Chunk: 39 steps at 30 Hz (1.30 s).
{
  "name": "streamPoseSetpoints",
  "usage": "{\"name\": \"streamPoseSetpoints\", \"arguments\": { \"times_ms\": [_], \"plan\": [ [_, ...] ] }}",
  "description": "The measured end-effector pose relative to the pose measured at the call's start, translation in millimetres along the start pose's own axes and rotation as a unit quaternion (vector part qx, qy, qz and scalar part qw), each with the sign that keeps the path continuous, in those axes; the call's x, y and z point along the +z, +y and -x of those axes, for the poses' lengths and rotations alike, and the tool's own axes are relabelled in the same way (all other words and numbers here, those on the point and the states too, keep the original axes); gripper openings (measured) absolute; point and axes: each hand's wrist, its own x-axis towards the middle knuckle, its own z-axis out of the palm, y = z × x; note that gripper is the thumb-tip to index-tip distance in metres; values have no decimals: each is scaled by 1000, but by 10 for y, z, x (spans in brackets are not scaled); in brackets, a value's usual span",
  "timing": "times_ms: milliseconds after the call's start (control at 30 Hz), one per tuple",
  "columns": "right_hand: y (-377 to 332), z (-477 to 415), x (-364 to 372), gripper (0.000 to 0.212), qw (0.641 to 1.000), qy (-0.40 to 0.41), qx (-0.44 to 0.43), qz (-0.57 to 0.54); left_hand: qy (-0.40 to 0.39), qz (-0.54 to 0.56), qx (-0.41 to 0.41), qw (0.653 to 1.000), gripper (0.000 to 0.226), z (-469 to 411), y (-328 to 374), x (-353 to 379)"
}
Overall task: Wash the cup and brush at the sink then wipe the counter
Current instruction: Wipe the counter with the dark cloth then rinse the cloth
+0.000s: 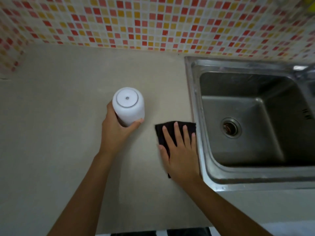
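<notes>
White cup point(128, 106) in left hand point(117, 132), black cloth point(170, 126) under right hand point(180, 154)

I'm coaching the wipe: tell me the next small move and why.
Probably slide the cloth left along the counter: the right hand lies flat on it at the sink rim, and the left hand grips the cup.
</notes>
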Motion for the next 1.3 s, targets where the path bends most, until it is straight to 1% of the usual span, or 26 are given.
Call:
{"name": "streamPoseSetpoints", "arguments": {
  "times_ms": [100, 167, 233, 267, 333, 367, 433, 467, 500, 567, 667, 800, 900, 967, 1067, 1133, 1200, 1300],
  "plan": [
    [3, 16, 8, 57, 1000, 1, 4, -6, -17, 4, -11, 1000, 90, 153, 3, -2],
    [5, 4, -7, 56, 1000, 4, 5, -15, 29, -12, -41, 999, 82, 440, -34, 44],
    [-4, 13, -40, 53, 999, 0, 6, -37, 79, -38, -67, 994, 65, 797, -18, 115],
    [-17, 13, -60, 52, 999, 6, 5, -53, 70, -57, -56, 994, 53, 942, 2, 157],
    [-27, -11, -157, 57, 993, 15, 12, -115, -7, -114, -4, 993, 38, 1087, 67, 254],
    [-7, -41, -230, 57, 987, 19, 28, -156, -48, -134, 17, 990, 36, 1061, 96, 312],
    [132, -139, -342, 42, 974, 44, 58, -216, -96, -160, 30, 982, 39, 896, 167, 453],
    [228, -198, -365, 37, 974, 59, 60, -210, -107, -173, 30, 979, 42, 793, 200, 538],
    [305, -246, -376, 39, 978, 61, 60, -192, -119, -191, 29, 974, 45, 700, 233, 617],
    [399, -311, -381, 42, 984, 42, 58, -162, -141, -242, 29, 959, 46, 540, 294, 742],
    [429, -320, -465, 36, 990, 34, 54, -129, -157, -284, 19, 946, 38, 410, 371, 778],
    [544, -332, -673, 18, 996, 7, 62, -60, -162, -299, 31, 940, 18, 366, 451, 700],
    [618, -336, -832, 17, 998, -8, 45, -45, -150, -307, 62, 938, 16, 344, 628, 651],
    [702, -338, -979, 17, 997, 15, 44, -66, -143, -298, 99, 939, 16, 325, 828, 631],
    [960, -355, -1245, 16, 988, 81, 40, -128, -119, -282, 162, 938, 14, 274, 1183, 651],
    [1184, -366, -1404, 15, 985, 94, 28, -143, -117, -285, 193, 931, 14, 243, 1418, 749],
    [1416, -373, -1551, 15, 984, 97, 24, -147, -125, -291, 202, 927, 14, 227, 1625, 934],
    [1766, -390, -1892, 13, 974, 148, 10, -169, -89, -275, 196, 937, 13, 202, 1960, 1233]
  ]
}}
